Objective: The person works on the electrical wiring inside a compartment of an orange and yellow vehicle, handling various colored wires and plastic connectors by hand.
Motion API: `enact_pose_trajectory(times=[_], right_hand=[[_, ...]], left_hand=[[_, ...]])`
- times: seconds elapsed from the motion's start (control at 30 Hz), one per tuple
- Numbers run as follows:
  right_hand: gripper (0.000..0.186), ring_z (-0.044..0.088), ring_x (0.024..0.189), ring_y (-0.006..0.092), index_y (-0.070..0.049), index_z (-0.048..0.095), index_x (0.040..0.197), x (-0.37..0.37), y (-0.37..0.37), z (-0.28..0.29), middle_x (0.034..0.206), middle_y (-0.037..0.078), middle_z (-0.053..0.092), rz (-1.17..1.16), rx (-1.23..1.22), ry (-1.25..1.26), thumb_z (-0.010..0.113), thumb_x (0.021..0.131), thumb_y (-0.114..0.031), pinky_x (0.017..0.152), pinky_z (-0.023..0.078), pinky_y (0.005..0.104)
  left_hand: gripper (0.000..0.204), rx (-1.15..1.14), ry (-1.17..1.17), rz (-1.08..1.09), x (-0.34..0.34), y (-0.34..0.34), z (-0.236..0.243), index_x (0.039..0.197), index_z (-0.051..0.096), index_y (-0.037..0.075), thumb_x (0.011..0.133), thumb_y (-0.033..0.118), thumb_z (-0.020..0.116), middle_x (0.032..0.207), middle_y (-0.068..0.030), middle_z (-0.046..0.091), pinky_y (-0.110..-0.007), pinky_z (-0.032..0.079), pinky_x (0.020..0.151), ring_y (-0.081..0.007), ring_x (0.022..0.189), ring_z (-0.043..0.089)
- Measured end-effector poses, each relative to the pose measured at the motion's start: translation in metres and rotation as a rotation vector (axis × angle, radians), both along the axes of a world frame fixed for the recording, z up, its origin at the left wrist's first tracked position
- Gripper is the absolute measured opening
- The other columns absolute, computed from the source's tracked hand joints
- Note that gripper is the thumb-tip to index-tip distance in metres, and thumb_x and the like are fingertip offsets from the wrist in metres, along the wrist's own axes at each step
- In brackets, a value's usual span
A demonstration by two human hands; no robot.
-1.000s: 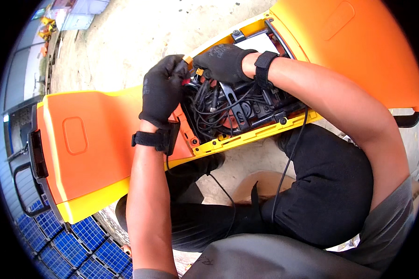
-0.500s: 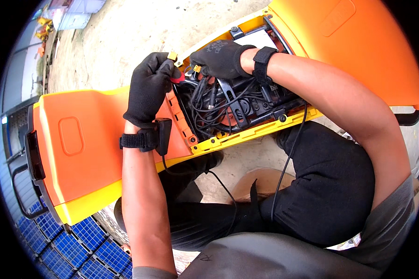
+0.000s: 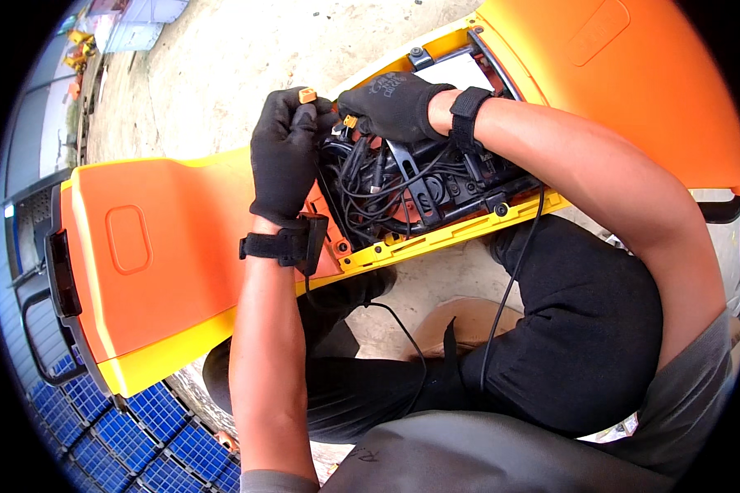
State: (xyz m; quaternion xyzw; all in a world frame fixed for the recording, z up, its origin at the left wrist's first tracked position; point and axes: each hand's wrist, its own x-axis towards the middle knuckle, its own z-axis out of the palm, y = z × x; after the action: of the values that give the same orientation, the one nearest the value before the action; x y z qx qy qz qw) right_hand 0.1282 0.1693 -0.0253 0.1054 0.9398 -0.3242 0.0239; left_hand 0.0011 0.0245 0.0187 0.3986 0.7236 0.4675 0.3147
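My left hand (image 3: 286,152), in a black work glove, pinches a small orange-yellow cable connector (image 3: 307,95) between thumb and fingers. My right hand (image 3: 395,107), gloved alike, is closed by a second yellow connector (image 3: 350,122) just to its right. The two connectors are apart, a short gap between them. Both hands are over the open compartment of an orange and yellow machine body (image 3: 181,238). Inside lies a tangle of black cables (image 3: 362,185) beside a black metal bracket (image 3: 411,177). The wires behind the connectors are mostly hidden by the gloves.
A yellow frame edge (image 3: 452,236) with bolts borders the compartment. Black straps ring both wrists, and thin cords (image 3: 501,312) hang from them over my dark trousers. Blue plastic grating (image 3: 152,423) lies at the lower left. A large orange panel (image 3: 633,90) rises at the right.
My left hand has moved right, nearer to my right hand, with the connector still in it. The red piece beside its fingers is out of sight. My right hand has barely shifted.
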Motion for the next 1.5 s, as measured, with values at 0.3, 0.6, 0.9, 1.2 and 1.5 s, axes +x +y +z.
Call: enact_pose_trajectory(times=[0.3,0.6,0.9,1.2,1.5], right_hand=[[0.032,0.064,0.099,0.036,-0.008,0.06,0.118,0.0,0.001,-0.004,0.104,0.018,0.067,0.01,0.006,0.044,0.059,0.091,-0.025,0.084,0.05,0.0451],[0.03,0.064,0.1,0.0348,-0.01,0.064,0.113,0.001,0.003,-0.001,0.103,0.017,0.068,0.018,-0.039,0.017,0.062,0.088,-0.026,0.086,0.049,0.0439],[0.026,0.065,0.098,0.0342,-0.014,0.066,0.11,0.004,0.001,0.003,0.1,0.014,0.069,0.022,-0.101,0.084,0.062,0.087,-0.026,0.085,0.049,0.0438],[0.03,0.064,0.101,0.0365,-0.009,0.063,0.115,-0.002,0.001,-0.003,0.104,0.017,0.068,-0.006,-0.019,0.039,0.059,0.091,-0.027,0.086,0.049,0.0445],[0.033,0.063,0.103,0.0357,-0.008,0.059,0.12,0.001,0.001,-0.003,0.107,0.018,0.066,0.013,-0.028,0.047,0.058,0.092,-0.024,0.088,0.049,0.0442]], left_hand=[[0.014,-0.007,0.51,-0.103,0.013,0.001,0.004,0.106,0.06,0.002,0.092,-0.001,0.057,0.089,-0.0121,0.071,-0.03,0.053,0.071,-0.0187,0.08,0.069],[0.018,-0.203,0.287,-0.303,0.015,-0.008,0.03,0.111,0.061,0.002,0.096,0.001,0.053,0.091,-0.0021,0.064,-0.024,0.046,0.078,-0.008,0.085,0.054],[0.024,-0.097,0.564,-0.491,0.021,-0.011,0.018,0.112,0.061,0.005,0.088,0.001,0.06,0.088,-0.0214,0.066,-0.037,0.052,0.071,-0.0397,0.08,0.065],[0.023,-0.24,0.77,-0.399,0.015,-0.004,0.017,0.105,0.061,0.005,0.083,0.001,0.063,0.094,-0.0211,0.067,-0.04,0.052,0.071,-0.0398,0.088,0.065],[0.012,-0.22,0.662,-0.168,-0.018,0.018,0.015,0.1,0.064,0.004,0.09,0.009,0.059,0.084,-0.0158,0.071,-0.038,0.054,0.069,-0.0304,0.079,0.071]])
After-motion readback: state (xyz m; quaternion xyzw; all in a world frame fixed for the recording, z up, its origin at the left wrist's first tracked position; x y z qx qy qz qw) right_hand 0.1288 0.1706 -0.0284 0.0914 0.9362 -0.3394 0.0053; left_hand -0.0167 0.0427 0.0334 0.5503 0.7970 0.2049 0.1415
